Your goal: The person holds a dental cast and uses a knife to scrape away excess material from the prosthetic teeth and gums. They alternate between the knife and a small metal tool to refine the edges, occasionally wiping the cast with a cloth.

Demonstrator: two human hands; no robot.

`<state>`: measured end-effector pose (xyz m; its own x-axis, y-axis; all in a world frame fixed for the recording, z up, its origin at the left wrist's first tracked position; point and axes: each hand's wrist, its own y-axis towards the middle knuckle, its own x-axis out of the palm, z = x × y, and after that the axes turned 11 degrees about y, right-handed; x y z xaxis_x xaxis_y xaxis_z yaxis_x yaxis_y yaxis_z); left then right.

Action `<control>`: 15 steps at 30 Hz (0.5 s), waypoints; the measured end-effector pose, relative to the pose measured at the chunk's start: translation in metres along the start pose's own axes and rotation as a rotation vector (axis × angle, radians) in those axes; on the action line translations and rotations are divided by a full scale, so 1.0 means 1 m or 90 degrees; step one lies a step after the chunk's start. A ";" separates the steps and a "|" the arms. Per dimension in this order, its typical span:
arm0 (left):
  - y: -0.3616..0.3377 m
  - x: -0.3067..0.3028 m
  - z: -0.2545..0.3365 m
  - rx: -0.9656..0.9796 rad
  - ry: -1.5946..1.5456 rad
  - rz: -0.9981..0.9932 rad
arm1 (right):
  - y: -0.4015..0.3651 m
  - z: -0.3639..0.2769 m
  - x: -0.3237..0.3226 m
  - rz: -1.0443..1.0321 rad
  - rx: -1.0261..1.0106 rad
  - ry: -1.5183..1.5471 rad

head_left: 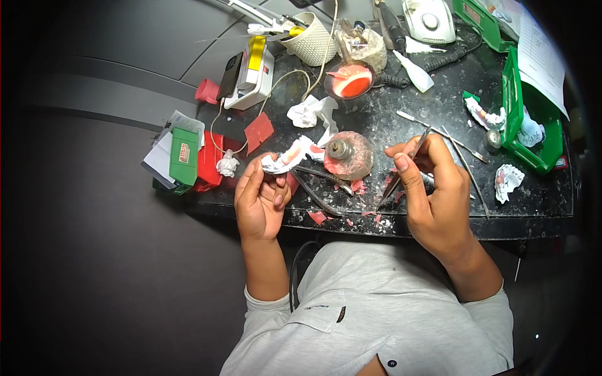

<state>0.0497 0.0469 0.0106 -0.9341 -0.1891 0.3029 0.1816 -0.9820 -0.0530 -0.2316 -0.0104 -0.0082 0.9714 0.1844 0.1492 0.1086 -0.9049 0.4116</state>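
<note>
A: Biggest first: the black, speckled table (451, 100), its front edge passing under both hands!
B: Right hand (442, 194) on one side, left hand (260, 194) on the other, and between them a round, metal-necked, pink-smeared glass bottle (356, 164) narrows the room.
A: The left pinches a white plaster dental cast (288, 158) with a pinkish patch, near that bottle.
B: Right thumb and fingers squeeze a slim, dark metal tool (391, 186), point down; small pink wax scraps (317, 217) litter the edge.

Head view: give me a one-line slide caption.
Left hand holding a white dental model, right hand a slim tool, a round bottle between them.
</note>
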 end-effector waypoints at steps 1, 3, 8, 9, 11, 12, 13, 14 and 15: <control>0.003 0.004 0.001 0.029 0.059 0.018 | 0.000 0.001 0.000 -0.001 -0.006 0.001; 0.011 0.014 0.002 0.057 0.116 0.033 | 0.000 -0.001 -0.001 -0.001 -0.012 -0.003; 0.027 0.031 0.004 0.165 0.295 0.074 | 0.001 0.001 -0.003 -0.013 0.007 -0.008; 0.028 0.034 0.005 0.190 0.349 0.073 | 0.001 0.003 -0.002 -0.008 -0.023 -0.007; 0.031 0.043 0.004 0.202 0.393 0.091 | 0.000 0.002 -0.003 -0.006 -0.020 -0.002; 0.031 0.047 0.005 0.232 0.440 0.077 | 0.000 0.001 -0.003 -0.004 -0.019 0.000; 0.032 0.049 0.005 0.262 0.487 0.063 | 0.000 0.001 -0.003 -0.003 -0.019 0.001; 0.032 0.051 0.005 0.261 0.488 0.060 | 0.000 0.002 -0.003 0.000 -0.017 0.002; 0.032 0.053 0.005 0.273 0.523 0.057 | 0.000 0.003 -0.003 -0.001 -0.024 -0.007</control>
<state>0.0077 0.0058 0.0296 -0.8058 -0.3695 -0.4627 0.2089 -0.9086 0.3618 -0.2340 -0.0119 -0.0116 0.9734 0.1823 0.1388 0.1029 -0.8891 0.4460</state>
